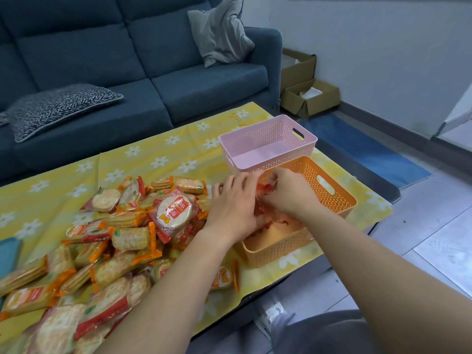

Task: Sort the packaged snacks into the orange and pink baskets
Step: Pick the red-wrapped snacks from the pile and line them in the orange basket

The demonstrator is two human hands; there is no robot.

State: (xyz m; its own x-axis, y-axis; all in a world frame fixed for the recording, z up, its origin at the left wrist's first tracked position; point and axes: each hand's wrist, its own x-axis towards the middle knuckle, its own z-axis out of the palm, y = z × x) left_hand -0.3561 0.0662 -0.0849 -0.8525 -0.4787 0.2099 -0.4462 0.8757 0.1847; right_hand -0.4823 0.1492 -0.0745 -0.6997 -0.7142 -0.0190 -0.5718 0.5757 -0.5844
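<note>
Red packs (267, 188): pinched by the right hand (288, 194) (over the orange basket (275, 249)).
Left hand (229, 205): laid on them; grip cannot be told.

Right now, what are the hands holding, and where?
The right hand pinches red-wrapped snack packets by a wrapper edge over the orange basket; the hold of the left hand is hidden.

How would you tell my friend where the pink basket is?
Find the blue sofa, then the yellow flowery cloth in front of it. Two lattice baskets sit together at its right end. The pink basket is the farther one, with a bare floor; the orange basket holds red-wrapped snacks.
</note>
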